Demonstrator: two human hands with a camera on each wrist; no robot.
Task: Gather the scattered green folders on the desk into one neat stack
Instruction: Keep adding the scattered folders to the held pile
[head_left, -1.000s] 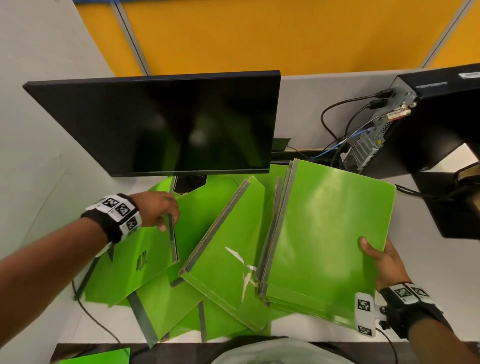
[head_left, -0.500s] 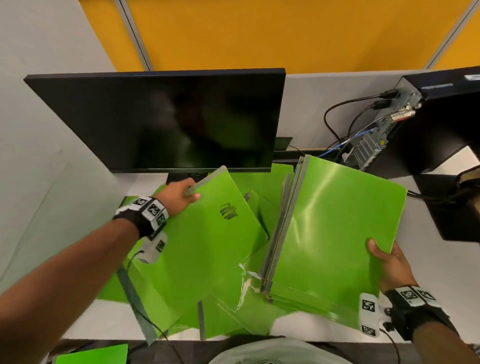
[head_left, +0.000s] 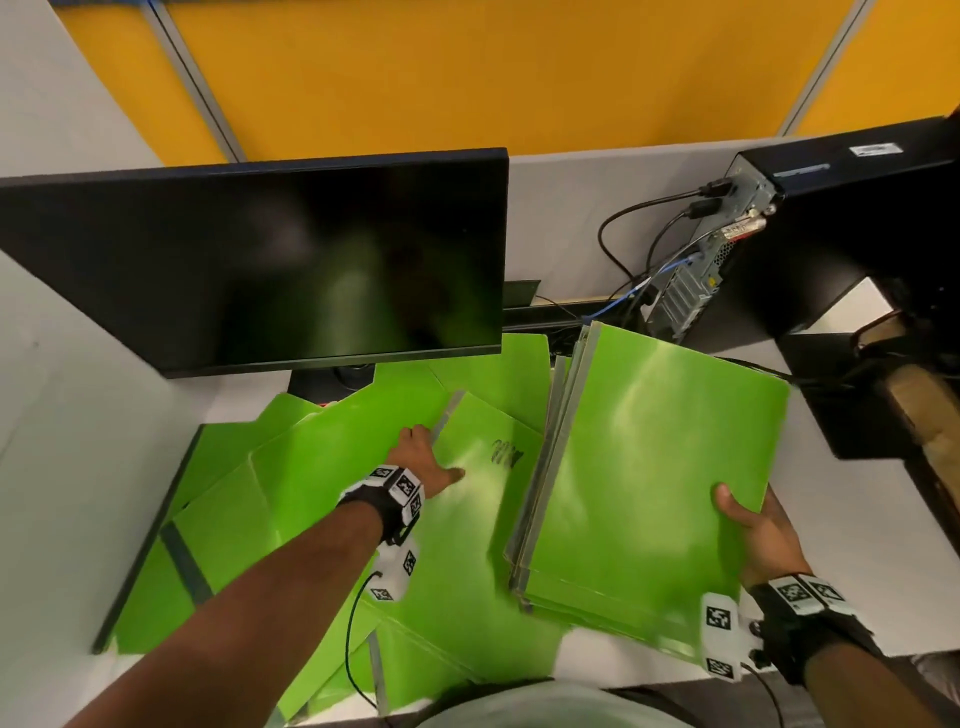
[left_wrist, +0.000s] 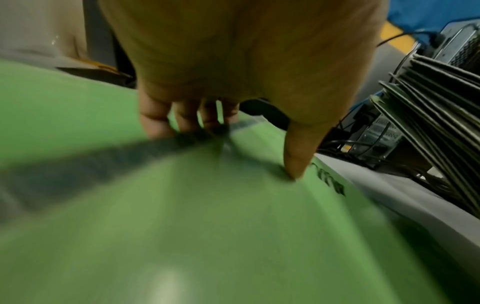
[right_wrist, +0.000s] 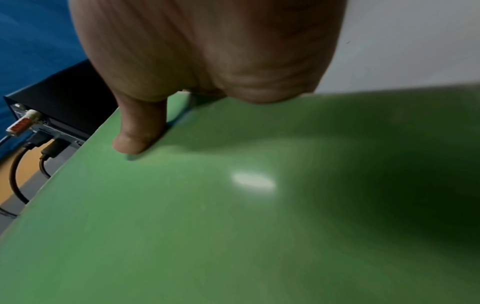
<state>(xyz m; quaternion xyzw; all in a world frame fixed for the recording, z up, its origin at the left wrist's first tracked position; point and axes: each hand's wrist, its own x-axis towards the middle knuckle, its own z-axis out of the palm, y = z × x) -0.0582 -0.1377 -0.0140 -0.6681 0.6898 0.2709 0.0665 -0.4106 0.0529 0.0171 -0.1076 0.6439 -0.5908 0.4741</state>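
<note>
My right hand (head_left: 753, 530) grips the near right edge of a stack of green folders (head_left: 649, 467), tilted up off the white desk (head_left: 857, 519); its thumb (right_wrist: 137, 139) lies on the top cover (right_wrist: 233, 226) and the fingers are hidden beneath. My left hand (head_left: 426, 462) holds a single green folder (head_left: 483, 499) with a black scribble, just left of the stack. Its fingers (left_wrist: 182, 127) curl over the grey spine and the thumb (left_wrist: 296, 170) presses on the cover (left_wrist: 207, 226). Several loose green folders (head_left: 234, 519) lie overlapped on the left.
A black monitor (head_left: 270, 260) on its stand is behind the folders. A black computer tower (head_left: 831, 234) with cables (head_left: 639, 249) stands at the back right, close to the stack's far corner. Grey partition walls close the left and back. The desk's front edge is near my body.
My left hand has lifted the scribbled folder from the left pile and carried it right, up to the stack's spine side. The right hand keeps hold of the stack.
</note>
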